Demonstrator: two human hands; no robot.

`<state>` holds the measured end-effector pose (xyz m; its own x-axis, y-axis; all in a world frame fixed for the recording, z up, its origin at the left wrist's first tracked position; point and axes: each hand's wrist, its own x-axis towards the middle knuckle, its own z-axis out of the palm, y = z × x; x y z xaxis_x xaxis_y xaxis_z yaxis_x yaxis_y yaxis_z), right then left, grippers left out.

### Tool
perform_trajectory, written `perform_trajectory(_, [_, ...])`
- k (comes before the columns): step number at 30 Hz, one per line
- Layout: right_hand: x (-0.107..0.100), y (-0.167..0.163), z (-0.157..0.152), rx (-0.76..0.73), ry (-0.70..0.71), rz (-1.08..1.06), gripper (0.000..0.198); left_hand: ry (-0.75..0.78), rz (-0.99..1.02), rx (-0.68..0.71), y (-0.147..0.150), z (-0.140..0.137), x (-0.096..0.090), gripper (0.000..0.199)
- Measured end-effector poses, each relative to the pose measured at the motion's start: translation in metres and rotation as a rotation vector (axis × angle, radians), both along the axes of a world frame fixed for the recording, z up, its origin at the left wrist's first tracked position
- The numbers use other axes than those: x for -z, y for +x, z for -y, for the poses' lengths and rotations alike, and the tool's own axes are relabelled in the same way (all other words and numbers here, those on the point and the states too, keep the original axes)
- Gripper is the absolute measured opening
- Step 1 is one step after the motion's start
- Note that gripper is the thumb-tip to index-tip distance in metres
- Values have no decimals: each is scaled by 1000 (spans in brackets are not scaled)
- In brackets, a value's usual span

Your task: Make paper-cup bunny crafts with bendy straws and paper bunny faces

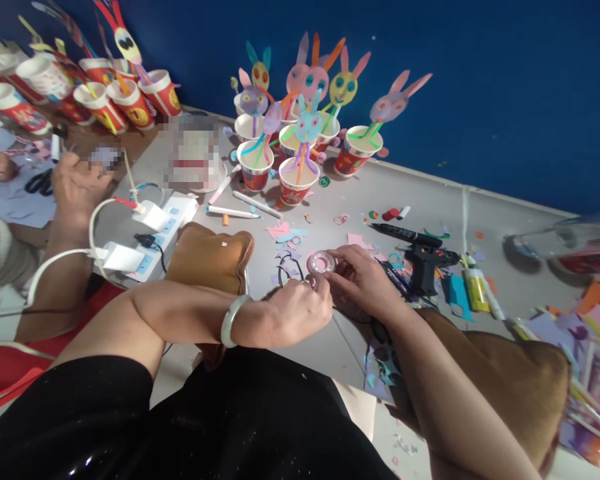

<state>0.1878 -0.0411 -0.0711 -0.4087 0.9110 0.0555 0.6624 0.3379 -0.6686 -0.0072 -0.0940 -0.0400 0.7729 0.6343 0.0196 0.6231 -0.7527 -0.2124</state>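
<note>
A small round pinkish-white ring [321,262], which looks like a roll of tape, is held just above the table in front of me. My right hand [363,279] grips its right side between thumb and fingers. Close against its near side, my left hand [300,308] is closed with the fingers curled; what they pinch is hidden. A pale bangle [234,321] circles my left wrist. Thin black loops [289,267], perhaps scissor handles, lie just beyond my left hand. Paper scraps [280,231] are scattered around both hands.
Paper cups [300,181] with rabbit-faced figures stand at the back. Left are a power strip [173,223], a brown cushion [207,257] and another person's hand [77,183]. A black glue gun [423,263], a yellow bottle [476,288] and another cushion [510,380] lie right.
</note>
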Motion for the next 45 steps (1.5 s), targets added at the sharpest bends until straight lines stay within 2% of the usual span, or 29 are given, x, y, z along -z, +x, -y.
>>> perform_trajectory(3, [-1,1,0,-3,-6,4,31,-65,-7,-66,-2,-11,-11,39])
perform_trajectory(8, [-1,0,1,-1,-10,-14,29,-181,-69,-92,-6,-29,-25,46])
perform_trajectory(12, [-1,0,0,12,-33,-34,29,-260,-123,-59,-6,-34,-24,45])
perform_trajectory(20, [-8,12,-5,-43,-159,-95,33,-288,-146,-54,-5,-36,-23,49])
perform_trajectory(28, [-7,12,-1,-24,-251,-189,28,-292,-152,-120,-4,-35,-21,51])
perform_trajectory(33, [-2,9,-2,16,-176,-171,39,-328,-160,-122,-4,-37,-24,48])
perform_trajectory(39, [-1,10,-4,-15,-145,-177,35,-311,-114,-98,-6,-42,-26,46])
perform_trajectory(45, [-1,11,-5,-33,-131,-183,34,-376,-55,-104,-7,-48,-32,38])
